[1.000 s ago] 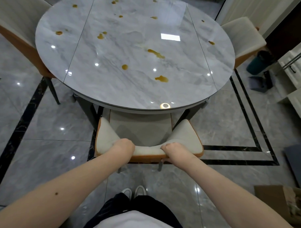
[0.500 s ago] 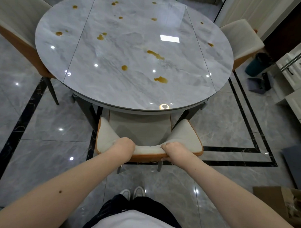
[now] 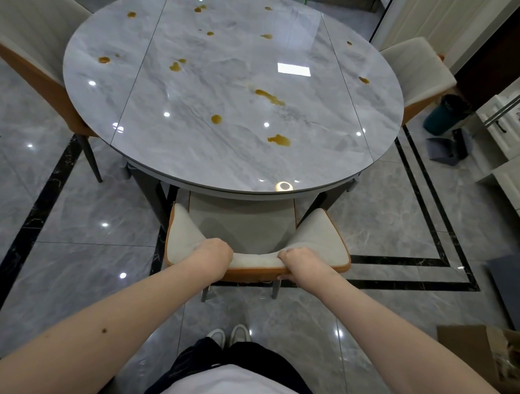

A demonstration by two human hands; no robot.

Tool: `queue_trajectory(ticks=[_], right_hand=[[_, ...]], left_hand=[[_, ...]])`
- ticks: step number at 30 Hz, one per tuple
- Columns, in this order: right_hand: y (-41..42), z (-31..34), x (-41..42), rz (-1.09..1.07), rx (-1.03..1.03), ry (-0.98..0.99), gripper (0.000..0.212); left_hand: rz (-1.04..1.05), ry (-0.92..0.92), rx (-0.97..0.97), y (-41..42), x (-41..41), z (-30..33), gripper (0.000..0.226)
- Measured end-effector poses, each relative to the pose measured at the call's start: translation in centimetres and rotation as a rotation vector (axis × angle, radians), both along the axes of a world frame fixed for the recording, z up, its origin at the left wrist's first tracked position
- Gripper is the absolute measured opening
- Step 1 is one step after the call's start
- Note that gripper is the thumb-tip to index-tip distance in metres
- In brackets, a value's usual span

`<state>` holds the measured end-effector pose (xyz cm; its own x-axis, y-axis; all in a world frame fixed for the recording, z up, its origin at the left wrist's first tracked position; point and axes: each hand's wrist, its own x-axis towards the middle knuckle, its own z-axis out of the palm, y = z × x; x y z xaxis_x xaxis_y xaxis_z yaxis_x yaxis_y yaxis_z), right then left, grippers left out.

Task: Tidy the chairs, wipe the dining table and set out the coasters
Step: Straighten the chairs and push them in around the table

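While a beige chair with an orange back (image 3: 31, 41) stands at the far left edge of the round marble table (image 3: 195, 153), the left hand (image 3: 212, 258) grips the top of the backrest of the near chair (image 3: 319, 240), fingers curled over its cushioned edge. That chair's seat sits partly tucked under the table's near rim. Brown spills (image 3: 280, 140) dot the glossy tabletop. Just beside, the right hand (image 3: 302, 264) clamps the same backrest, thumb on top, fingers wrapped beneath. Farther right, a third chair (image 3: 416, 69) stands at the table's edge, a dark green bin (image 3: 444, 117) near it.
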<state>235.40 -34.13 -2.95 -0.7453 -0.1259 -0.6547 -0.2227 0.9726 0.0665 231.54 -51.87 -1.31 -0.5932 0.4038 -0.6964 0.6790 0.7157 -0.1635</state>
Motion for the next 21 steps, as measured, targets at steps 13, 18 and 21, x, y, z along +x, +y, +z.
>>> queue_trajectory(ticks=[13,18,21], right_hand=[[0.2,-0.6,0.1,-0.015,-0.014,0.019,0.048],[0.6,-0.6,0.8,-0.039,-0.079,0.069,0.049],[1.0,0.0,1.1,-0.078,-0.145,0.062,0.053]], left_hand=[[-0.043,-0.033,-0.032,0.1,-0.4,-0.8,0.033],[-0.043,-0.101,-0.108,0.7,-0.9,-0.1,0.051],[0.051,-0.211,-0.123,1.4,-1.8,0.9,0.073]])
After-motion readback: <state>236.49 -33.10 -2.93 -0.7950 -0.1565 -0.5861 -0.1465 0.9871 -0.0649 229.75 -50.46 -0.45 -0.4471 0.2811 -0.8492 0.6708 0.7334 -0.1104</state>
